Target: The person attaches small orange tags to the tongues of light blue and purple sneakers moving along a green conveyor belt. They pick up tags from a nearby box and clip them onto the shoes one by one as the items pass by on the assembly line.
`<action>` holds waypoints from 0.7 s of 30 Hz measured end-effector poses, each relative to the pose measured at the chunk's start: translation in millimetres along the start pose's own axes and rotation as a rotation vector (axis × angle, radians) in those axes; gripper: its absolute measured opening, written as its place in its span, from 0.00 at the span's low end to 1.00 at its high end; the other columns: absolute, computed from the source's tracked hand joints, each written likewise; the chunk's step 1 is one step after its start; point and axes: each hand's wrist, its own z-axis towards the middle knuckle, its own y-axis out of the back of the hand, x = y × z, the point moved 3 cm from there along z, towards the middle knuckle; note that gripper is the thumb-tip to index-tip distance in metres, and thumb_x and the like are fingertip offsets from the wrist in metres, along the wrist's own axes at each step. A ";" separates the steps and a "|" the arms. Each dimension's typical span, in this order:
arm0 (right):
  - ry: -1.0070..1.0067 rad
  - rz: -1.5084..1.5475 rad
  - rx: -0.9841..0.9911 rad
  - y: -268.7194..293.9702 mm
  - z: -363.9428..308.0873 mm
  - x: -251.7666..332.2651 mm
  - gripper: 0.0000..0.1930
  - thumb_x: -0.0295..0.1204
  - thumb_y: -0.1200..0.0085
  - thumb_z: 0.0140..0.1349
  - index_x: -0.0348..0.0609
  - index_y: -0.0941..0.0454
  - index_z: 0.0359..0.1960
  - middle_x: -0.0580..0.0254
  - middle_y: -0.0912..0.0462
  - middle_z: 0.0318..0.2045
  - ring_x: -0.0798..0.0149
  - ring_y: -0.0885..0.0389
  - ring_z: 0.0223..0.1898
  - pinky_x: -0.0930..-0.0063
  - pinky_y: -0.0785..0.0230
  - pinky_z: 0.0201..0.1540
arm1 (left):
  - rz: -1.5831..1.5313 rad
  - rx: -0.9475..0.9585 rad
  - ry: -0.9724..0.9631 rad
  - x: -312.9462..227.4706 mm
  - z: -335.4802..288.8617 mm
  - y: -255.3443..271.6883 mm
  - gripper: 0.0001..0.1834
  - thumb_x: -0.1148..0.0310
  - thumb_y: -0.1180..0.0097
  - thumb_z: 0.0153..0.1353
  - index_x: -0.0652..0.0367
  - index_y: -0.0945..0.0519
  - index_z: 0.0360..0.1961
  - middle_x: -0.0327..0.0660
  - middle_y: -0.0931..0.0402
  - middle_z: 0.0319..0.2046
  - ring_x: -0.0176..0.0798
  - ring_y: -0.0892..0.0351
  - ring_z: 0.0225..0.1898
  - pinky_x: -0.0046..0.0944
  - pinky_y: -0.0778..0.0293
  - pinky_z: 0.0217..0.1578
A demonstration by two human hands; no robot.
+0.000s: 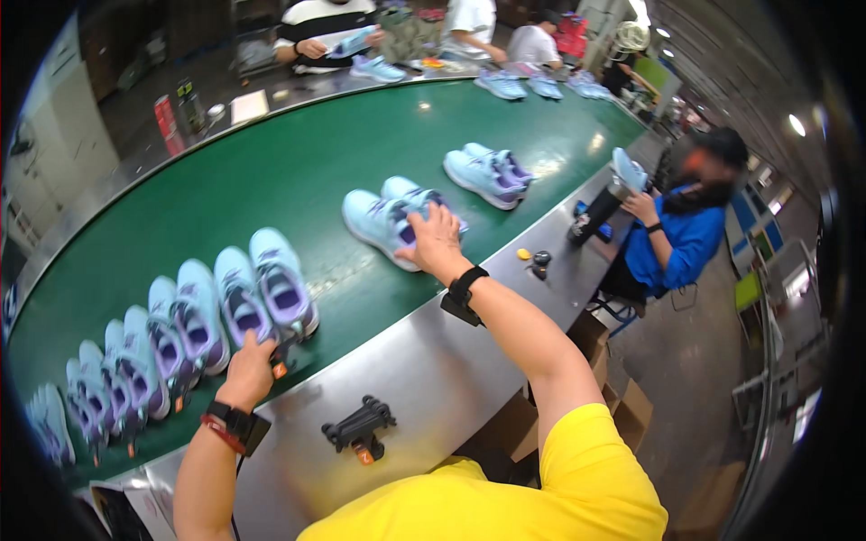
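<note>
A row of pale-blue, lace-up sports shoes with purple linings (191,302) stands along the left part of a long, smooth green belt (361,126), toes toward its far edge. At the right end of that row, by the belt's near edge, the left hand (248,370) has its fingertips at the heel of one shoe of the last pair (278,263). A small black piece with an orange tag is just beside it; the view is poor there, so I cannot tell whether the fingers pinch anything.

Farther right, the right hand (437,239) lies spread over the heel end of another pale-blue pair (367,216), thumb against the nearer shoe; how firmly it grips I cannot tell. A separate pale-blue pair (484,173) stands beyond it, toward the belt's right end.

On the bare steel ledge (424,356) along the near edge lies a black plastic fitting with an orange tag (361,424).
</note>
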 end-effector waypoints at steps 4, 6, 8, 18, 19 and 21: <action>0.018 -0.145 0.350 -22.6 -1.4 -39.4 0.29 0.58 0.37 0.42 0.59 0.20 0.46 0.48 0.24 0.44 0.46 0.32 0.53 0.52 0.49 0.58 | 0.055 0.035 0.031 -1.4 1.8 1.6 0.13 0.80 0.46 0.50 0.56 0.24 0.38 0.55 0.36 0.39 0.62 0.24 0.35 0.55 0.27 0.36; -0.003 -0.127 0.241 -32.4 -4.3 -34.4 0.24 0.56 0.37 0.43 0.63 0.17 0.41 0.51 0.24 0.41 0.48 0.31 0.50 0.54 0.48 0.56 | 0.036 0.025 0.019 4.2 0.3 -2.6 0.12 0.78 0.45 0.51 0.56 0.25 0.39 0.55 0.36 0.40 0.62 0.24 0.36 0.56 0.28 0.36; 0.007 -0.081 0.215 -37.8 -5.1 -21.6 0.22 0.56 0.38 0.44 0.64 0.17 0.40 0.52 0.24 0.40 0.49 0.31 0.49 0.54 0.48 0.55 | 0.004 -0.001 0.020 2.0 1.9 -1.9 0.12 0.76 0.44 0.51 0.57 0.25 0.39 0.56 0.36 0.41 0.63 0.24 0.36 0.56 0.28 0.37; 0.136 0.113 0.148 -31.3 -49.6 96.4 0.22 0.46 0.37 0.49 0.51 0.22 0.44 0.49 0.25 0.42 0.48 0.31 0.50 0.55 0.44 0.54 | -0.015 -0.008 0.036 14.5 -4.3 -7.0 0.14 0.74 0.49 0.55 0.56 0.26 0.44 0.55 0.34 0.46 0.61 0.25 0.41 0.55 0.29 0.43; 0.262 0.127 -0.030 -20.2 -56.3 103.3 0.23 0.42 0.35 0.47 0.48 0.23 0.44 0.49 0.25 0.42 0.48 0.32 0.50 0.55 0.45 0.56 | -0.037 -0.071 0.023 17.8 -7.6 -8.2 0.16 0.76 0.50 0.54 0.55 0.26 0.46 0.54 0.35 0.50 0.61 0.25 0.42 0.54 0.29 0.44; 0.436 0.262 -0.213 7.4 -80.7 116.3 0.24 0.34 0.32 0.42 0.44 0.24 0.43 0.51 0.26 0.45 0.48 0.31 0.49 0.56 0.44 0.54 | -0.054 -0.134 0.038 18.0 -16.9 -7.0 0.24 0.81 0.50 0.50 0.54 0.26 0.51 0.52 0.38 0.60 0.59 0.25 0.45 0.50 0.27 0.47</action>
